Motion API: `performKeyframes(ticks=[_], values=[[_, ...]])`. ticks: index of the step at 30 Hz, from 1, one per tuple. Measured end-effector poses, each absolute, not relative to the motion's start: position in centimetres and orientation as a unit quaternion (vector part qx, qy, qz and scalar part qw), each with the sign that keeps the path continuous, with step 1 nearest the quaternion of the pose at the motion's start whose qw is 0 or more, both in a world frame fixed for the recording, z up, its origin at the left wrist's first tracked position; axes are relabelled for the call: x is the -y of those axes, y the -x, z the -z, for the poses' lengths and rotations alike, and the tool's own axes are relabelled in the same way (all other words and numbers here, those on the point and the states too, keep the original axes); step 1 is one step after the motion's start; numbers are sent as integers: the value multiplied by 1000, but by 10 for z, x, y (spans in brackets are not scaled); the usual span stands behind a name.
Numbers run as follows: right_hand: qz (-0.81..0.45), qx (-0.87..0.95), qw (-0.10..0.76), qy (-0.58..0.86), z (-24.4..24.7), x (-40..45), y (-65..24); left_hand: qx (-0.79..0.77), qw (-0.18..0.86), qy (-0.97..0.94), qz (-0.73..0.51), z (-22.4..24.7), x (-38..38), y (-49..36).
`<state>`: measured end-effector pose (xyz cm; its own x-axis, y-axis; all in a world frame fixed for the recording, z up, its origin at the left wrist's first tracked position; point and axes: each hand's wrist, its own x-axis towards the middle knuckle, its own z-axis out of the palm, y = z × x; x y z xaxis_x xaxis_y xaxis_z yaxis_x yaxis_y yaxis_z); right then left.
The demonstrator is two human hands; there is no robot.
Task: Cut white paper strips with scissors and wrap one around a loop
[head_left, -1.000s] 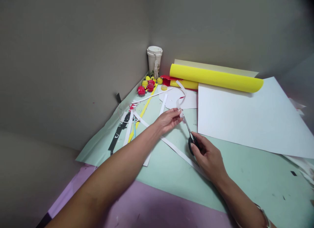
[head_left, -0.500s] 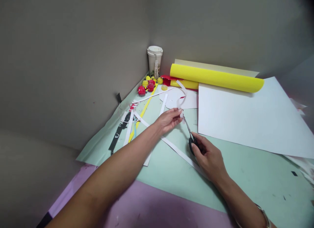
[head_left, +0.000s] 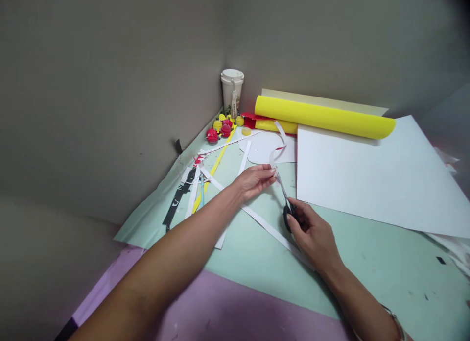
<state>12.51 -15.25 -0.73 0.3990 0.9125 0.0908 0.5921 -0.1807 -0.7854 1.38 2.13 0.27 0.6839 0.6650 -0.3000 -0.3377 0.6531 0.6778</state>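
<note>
Between its thumb and fingers, my left hand [head_left: 256, 180] pinches a curled white paper strip [head_left: 281, 135] that rises away from me and has a small red mark. My right hand [head_left: 315, 235] is closed around the black handles of a pair of scissors [head_left: 287, 204]. The blades point up toward the left fingertips and meet the strip's near end there; whether they are parted is too small to tell. A long white strip [head_left: 270, 228] runs on the table beneath both hands.
Yellow and red balls [head_left: 225, 130] cluster by a lidded cup [head_left: 232, 88] in the corner. A yellow roll [head_left: 323, 116] lies over a large white sheet [head_left: 370, 179] at right. Left are a yellow strip [head_left: 221, 157], black scraps [head_left: 175, 206] and a tape roll [head_left: 246, 131].
The curled strip has shifted slightly right, and its far end has swung right. The scissors have moved with it a little. Both hands keep their hold.
</note>
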Motion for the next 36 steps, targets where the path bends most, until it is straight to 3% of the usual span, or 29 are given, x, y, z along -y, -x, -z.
performKeyframes(ticks=[36], values=[[-195, 502, 396, 744, 11, 151, -126, -250, 874, -326, -259, -2, -16, -15]])
